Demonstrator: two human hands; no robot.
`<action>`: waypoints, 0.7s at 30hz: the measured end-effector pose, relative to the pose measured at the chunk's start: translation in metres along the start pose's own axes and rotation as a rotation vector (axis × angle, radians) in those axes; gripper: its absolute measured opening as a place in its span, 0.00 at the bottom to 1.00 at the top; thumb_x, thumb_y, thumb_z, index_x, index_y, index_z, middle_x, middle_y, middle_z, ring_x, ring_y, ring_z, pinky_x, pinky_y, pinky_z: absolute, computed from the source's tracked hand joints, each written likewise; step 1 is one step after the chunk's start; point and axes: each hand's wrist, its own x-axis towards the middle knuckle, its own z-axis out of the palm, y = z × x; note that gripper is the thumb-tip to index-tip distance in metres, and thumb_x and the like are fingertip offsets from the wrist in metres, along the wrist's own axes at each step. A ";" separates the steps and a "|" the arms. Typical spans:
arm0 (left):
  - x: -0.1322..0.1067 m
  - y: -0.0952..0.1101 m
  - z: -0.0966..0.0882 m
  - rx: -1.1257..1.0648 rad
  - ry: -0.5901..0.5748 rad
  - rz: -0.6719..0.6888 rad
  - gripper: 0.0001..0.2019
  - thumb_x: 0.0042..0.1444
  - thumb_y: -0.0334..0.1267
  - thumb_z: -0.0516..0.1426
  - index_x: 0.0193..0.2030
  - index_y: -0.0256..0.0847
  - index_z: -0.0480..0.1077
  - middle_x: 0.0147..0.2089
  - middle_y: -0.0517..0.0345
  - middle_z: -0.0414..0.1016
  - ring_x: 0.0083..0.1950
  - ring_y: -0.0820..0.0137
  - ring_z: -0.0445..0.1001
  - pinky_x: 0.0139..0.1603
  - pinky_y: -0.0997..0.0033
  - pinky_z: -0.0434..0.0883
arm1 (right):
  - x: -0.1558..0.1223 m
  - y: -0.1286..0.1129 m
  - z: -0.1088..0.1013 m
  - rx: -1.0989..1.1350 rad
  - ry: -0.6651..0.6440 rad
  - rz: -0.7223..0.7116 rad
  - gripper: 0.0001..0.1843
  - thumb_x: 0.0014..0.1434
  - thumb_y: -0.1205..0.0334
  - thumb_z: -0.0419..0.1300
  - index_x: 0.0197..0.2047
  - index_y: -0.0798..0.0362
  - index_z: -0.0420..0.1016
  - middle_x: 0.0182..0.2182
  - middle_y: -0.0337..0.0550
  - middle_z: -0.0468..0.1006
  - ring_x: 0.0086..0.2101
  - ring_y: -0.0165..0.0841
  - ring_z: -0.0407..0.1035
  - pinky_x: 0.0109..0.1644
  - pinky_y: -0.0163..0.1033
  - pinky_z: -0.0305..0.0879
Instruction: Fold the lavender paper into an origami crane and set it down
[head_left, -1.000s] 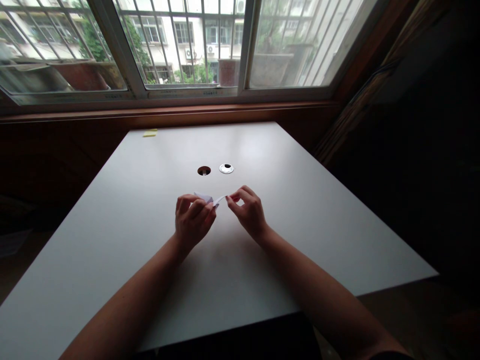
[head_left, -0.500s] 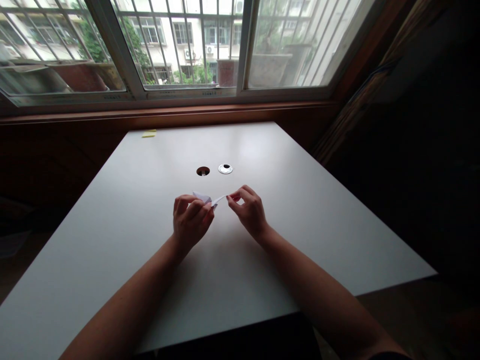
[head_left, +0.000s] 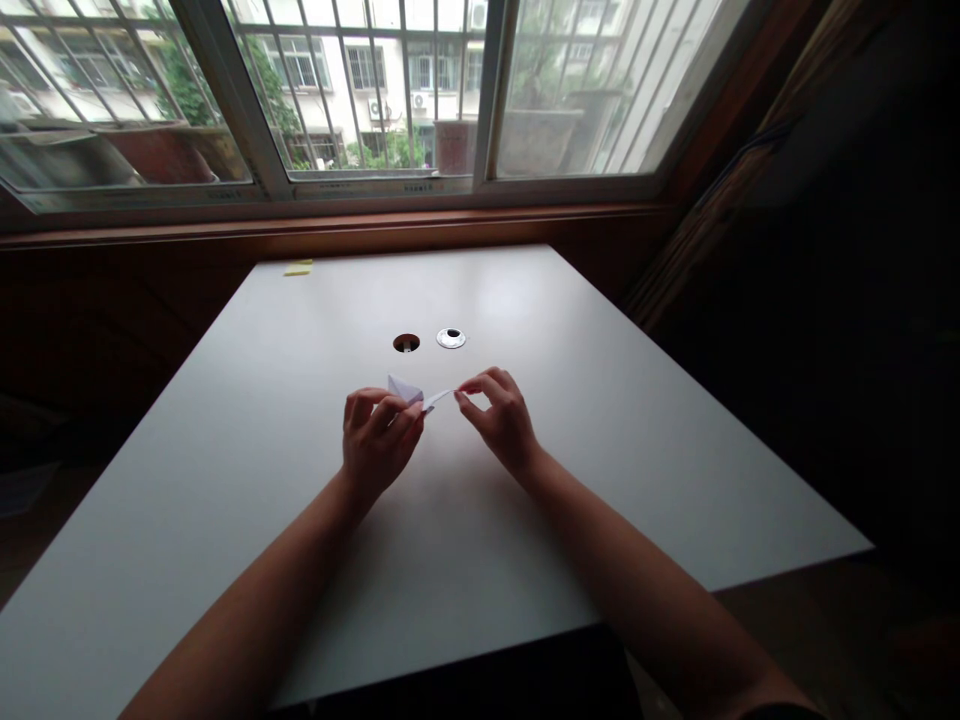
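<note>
A small piece of folded white paper (head_left: 406, 389) is held above the middle of the table, a pointed flap rising at its left and a thin strip reaching right. My left hand (head_left: 379, 435) is closed, pinching the folded body between thumb and fingers, which hide part of it. With thumb and forefinger, my right hand (head_left: 501, 415) pinches the tip of the thin strip. Both hands are close together over the white table (head_left: 637, 470), just nearer to me than two round fittings.
Beyond the hands, the tabletop has an open round hole (head_left: 406, 343) and a silvery round cover (head_left: 451, 338) beside it. Yellow sticky notes (head_left: 298, 267) lie at the far left edge. Behind the table is a barred window (head_left: 375, 100) with a wooden sill (head_left: 337, 228).
My left hand has shifted very slightly left, and the pointed flap of the folded paper stands a little higher. My right hand keeps its pinch on the strip.
</note>
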 end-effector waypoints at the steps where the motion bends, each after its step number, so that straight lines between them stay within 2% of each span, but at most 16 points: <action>1: 0.000 -0.001 -0.001 0.010 -0.004 0.002 0.13 0.53 0.31 0.66 0.44 0.46 0.73 0.36 0.56 0.76 0.45 0.61 0.68 0.47 0.58 0.67 | 0.000 0.001 -0.001 -0.029 0.011 -0.017 0.07 0.60 0.62 0.64 0.43 0.49 0.76 0.39 0.45 0.74 0.42 0.40 0.69 0.50 0.48 0.69; 3: 0.001 -0.002 -0.002 0.024 -0.014 0.009 0.13 0.54 0.32 0.66 0.45 0.46 0.74 0.37 0.56 0.76 0.45 0.61 0.68 0.48 0.58 0.66 | 0.000 0.000 -0.003 -0.078 0.026 -0.066 0.15 0.59 0.60 0.66 0.50 0.48 0.75 0.45 0.47 0.74 0.46 0.42 0.67 0.53 0.50 0.67; 5: 0.002 -0.002 -0.002 0.027 -0.029 0.015 0.13 0.54 0.32 0.66 0.46 0.47 0.74 0.37 0.56 0.77 0.45 0.61 0.68 0.48 0.57 0.66 | -0.001 -0.003 -0.004 -0.098 0.010 -0.139 0.18 0.60 0.59 0.66 0.54 0.45 0.75 0.47 0.47 0.73 0.48 0.42 0.66 0.54 0.50 0.66; 10: 0.002 -0.002 0.000 -0.004 -0.042 0.051 0.15 0.54 0.33 0.67 0.48 0.50 0.75 0.37 0.56 0.76 0.46 0.61 0.67 0.52 0.56 0.67 | -0.003 -0.009 -0.004 -0.113 -0.074 -0.313 0.10 0.62 0.61 0.64 0.48 0.41 0.78 0.42 0.43 0.76 0.43 0.39 0.66 0.50 0.48 0.66; 14: 0.002 -0.002 0.000 -0.033 -0.043 0.052 0.17 0.54 0.33 0.67 0.50 0.52 0.74 0.38 0.56 0.76 0.46 0.60 0.67 0.53 0.56 0.67 | -0.004 -0.010 -0.003 -0.111 -0.075 -0.306 0.06 0.63 0.63 0.62 0.43 0.43 0.79 0.37 0.43 0.76 0.39 0.38 0.67 0.46 0.46 0.67; 18: 0.000 -0.003 -0.001 -0.033 -0.029 -0.002 0.17 0.56 0.35 0.66 0.52 0.51 0.74 0.41 0.53 0.75 0.47 0.60 0.67 0.53 0.57 0.67 | -0.004 -0.007 -0.004 -0.105 -0.006 -0.248 0.06 0.64 0.63 0.60 0.42 0.46 0.79 0.35 0.43 0.75 0.36 0.35 0.68 0.42 0.43 0.67; 21: -0.002 -0.004 -0.001 -0.019 0.006 -0.069 0.13 0.56 0.37 0.65 0.49 0.48 0.74 0.42 0.52 0.74 0.47 0.60 0.67 0.50 0.59 0.67 | -0.004 -0.004 -0.004 -0.122 0.050 -0.224 0.06 0.65 0.64 0.59 0.42 0.47 0.78 0.32 0.41 0.75 0.33 0.33 0.69 0.40 0.40 0.66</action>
